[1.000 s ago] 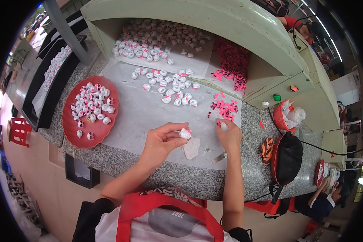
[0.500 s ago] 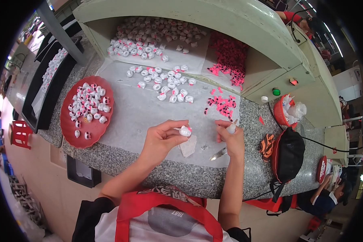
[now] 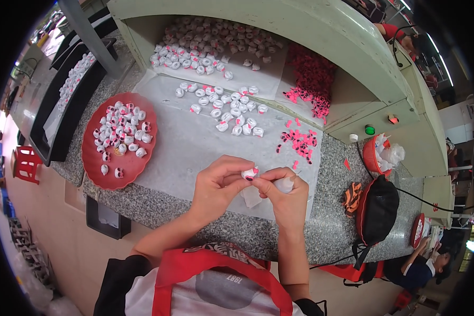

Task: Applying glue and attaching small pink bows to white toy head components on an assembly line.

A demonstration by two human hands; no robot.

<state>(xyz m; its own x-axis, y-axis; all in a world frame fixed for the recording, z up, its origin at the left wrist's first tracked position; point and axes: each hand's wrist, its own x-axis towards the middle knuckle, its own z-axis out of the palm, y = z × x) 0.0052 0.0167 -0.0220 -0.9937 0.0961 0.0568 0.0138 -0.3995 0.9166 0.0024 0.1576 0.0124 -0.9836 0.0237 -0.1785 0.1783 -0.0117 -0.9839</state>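
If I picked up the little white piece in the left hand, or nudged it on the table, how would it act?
The white piece is probably light: it's small enough for the left hand to pinch. It may roll or wobble, since it looks rounded and similar loose pieces lie at mixed angles.
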